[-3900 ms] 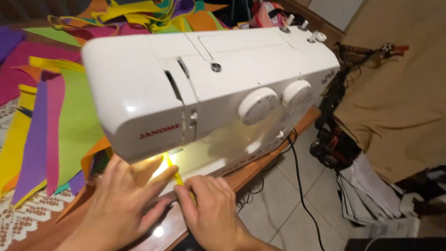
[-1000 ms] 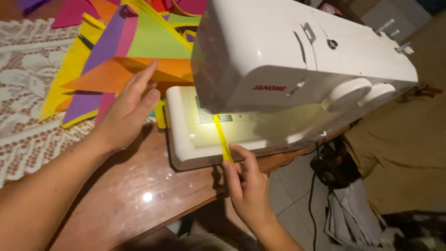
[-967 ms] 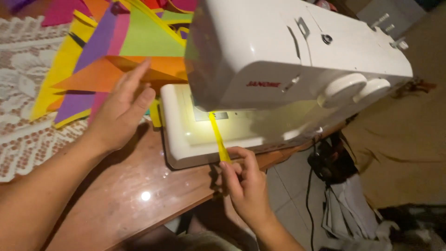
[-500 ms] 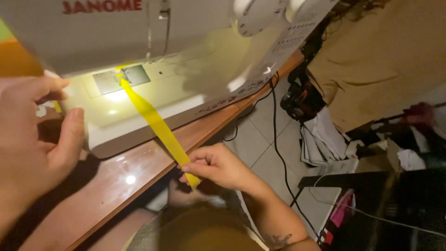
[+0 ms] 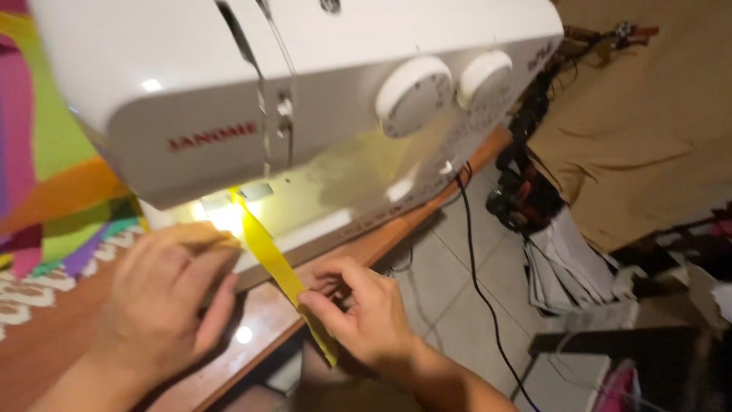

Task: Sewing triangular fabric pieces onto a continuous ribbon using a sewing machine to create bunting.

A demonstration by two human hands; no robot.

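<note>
Yellow strip (image 5: 268,255) under sewing machine (image 5: 305,99).
Runs diagonally from the needle to table edge; right hand (image 5: 364,311) pinches its near end, left hand (image 5: 164,294) flat, holding nothing.

Left hand (image 5: 164,301) lies palm-down w/ fingers loosely spread & pointing up-right, forearm entering from bottom-left, while right hand (image 5: 358,313) sits just beside it, thumb & forefinger pinched together, forearm running to bottom-right.

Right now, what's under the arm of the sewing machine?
Under the white sewing machine, a yellow strip runs over the lit bed toward the right hand, which pinches it. The left hand rests flat beside it. The needle and presser foot are hidden by the machine's body.
</note>
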